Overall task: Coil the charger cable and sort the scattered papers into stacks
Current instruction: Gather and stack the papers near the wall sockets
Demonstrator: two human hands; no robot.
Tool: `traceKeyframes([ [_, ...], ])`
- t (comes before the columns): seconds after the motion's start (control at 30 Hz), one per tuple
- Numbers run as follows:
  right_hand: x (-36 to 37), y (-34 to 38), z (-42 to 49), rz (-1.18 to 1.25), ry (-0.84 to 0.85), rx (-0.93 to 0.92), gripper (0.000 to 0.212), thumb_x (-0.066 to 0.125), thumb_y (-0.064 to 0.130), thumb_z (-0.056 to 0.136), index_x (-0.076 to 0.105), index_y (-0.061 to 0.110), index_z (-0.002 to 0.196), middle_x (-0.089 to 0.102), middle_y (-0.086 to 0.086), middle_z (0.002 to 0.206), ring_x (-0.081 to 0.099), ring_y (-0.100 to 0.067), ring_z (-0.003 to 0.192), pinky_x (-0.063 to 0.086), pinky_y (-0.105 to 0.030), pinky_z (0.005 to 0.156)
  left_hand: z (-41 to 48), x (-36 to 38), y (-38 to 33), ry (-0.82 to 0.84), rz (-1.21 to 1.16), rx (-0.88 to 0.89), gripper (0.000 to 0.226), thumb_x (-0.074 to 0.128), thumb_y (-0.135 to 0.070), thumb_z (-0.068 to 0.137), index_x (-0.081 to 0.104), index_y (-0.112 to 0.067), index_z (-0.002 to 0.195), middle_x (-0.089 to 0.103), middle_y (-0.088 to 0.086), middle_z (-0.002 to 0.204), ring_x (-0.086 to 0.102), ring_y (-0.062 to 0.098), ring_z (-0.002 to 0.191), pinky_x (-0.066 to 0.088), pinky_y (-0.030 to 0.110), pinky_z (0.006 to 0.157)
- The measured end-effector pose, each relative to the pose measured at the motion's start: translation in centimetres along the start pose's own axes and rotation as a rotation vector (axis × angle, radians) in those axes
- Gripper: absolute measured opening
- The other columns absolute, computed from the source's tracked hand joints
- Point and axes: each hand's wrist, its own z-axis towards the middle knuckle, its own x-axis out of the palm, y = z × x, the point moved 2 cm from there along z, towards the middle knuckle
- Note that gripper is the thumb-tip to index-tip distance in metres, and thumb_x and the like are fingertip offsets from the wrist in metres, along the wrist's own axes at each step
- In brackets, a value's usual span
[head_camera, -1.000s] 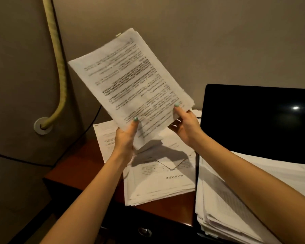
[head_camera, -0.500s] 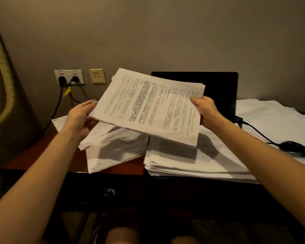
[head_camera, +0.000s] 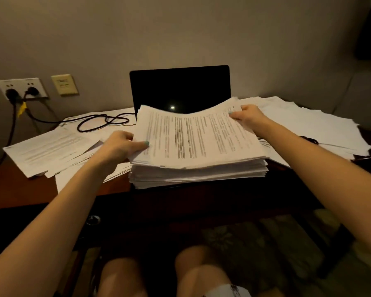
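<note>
A printed white paper sheaf was gripped at its sides by left hand and right hand atop the thick paper stack before a black laptop screen; the black charger cable was seen looped left of it.

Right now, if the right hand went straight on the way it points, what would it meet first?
Probably the laptop screen: the right hand, gripping the far corner of the papers, points left and away toward it, though depth is unclear.
</note>
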Motion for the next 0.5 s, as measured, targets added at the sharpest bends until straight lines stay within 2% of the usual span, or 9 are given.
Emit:
traceKeyframes([
  [0.1,0.8,-1.6,0.4,-0.129,0.045,0.014,0.025,0.063,0.012,0.091,0.062,-0.005,0.109,0.066,-0.012,0.094,0.063,-0.022,0.079,0.049,-0.027,0.062,-0.6,1.4,1.2,-0.018,0.133,-0.043,0.013,0.069,-0.019,0.087,0.059,-0.013,0.082,0.064,0.001,0.081,0.06,0.01,0.067,0.045,0.019,0.044],
  [0.2,1.7,-2.7,0.7,-0.349,0.029,-0.019,0.025,0.065,0.015,0.089,0.065,-0.005,0.103,0.064,-0.012,0.093,0.059,-0.024,0.078,0.042,-0.029,0.063,-0.9,2.0,2.5,-0.065,0.192,-0.051,0.022,0.072,-0.026,0.086,0.06,-0.008,0.085,0.065,0.005,0.082,0.06,0.016,0.062,0.041,0.02,0.035],
  [0.27,1.9,-3.1,0.8,-0.476,-0.028,-0.036,0.025,0.068,0.019,0.086,0.062,-0.002,0.096,0.06,-0.013,0.091,0.057,-0.028,0.082,0.038,-0.03,0.061,-0.8,1.8,2.9,-0.136,0.333,-0.025,0.036,0.075,-0.036,0.082,0.058,-0.006,0.093,0.062,0.006,0.08,0.058,0.019,0.059,0.041,0.026,0.039],
  [0.33,2.0,-3.1,0.8,-0.643,-0.09,-0.033,0.032,0.069,0.026,0.085,0.056,0.002,0.1,0.058,-0.016,0.096,0.058,-0.034,0.092,0.039,-0.033,0.061,-0.6,1.7,3.3,-0.153,0.405,-0.03,0.046,0.075,-0.044,0.08,0.052,-0.009,0.1,0.059,0.005,0.08,0.056,0.019,0.058,0.041,0.029,0.047],
  [0.43,2.7,-2.7,0.1,-0.919,-0.149,-0.066,0.048,0.062,0.029,0.09,0.045,0.005,0.126,0.048,-0.02,0.127,0.045,-0.04,0.117,0.041,-0.043,0.085,-0.5,1.7,3.4,-0.117,0.42,-0.014,0.05,0.071,-0.05,0.081,0.049,-0.012,0.103,0.059,0.005,0.084,0.056,0.018,0.06,0.042,0.031,0.051],
  [0.5,3.9,-1.6,-0.3,-0.966,-0.155,-0.159,0.045,0.058,0.027,0.092,0.045,0.007,0.13,0.043,-0.019,0.132,0.038,-0.04,0.122,0.037,-0.046,0.095,-0.3,1.2,3.4,-0.119,0.368,0.009,0.046,0.06,-0.054,0.087,0.049,-0.011,0.101,0.062,0.009,0.085,0.057,0.019,0.06,0.047,0.033,0.055],
])
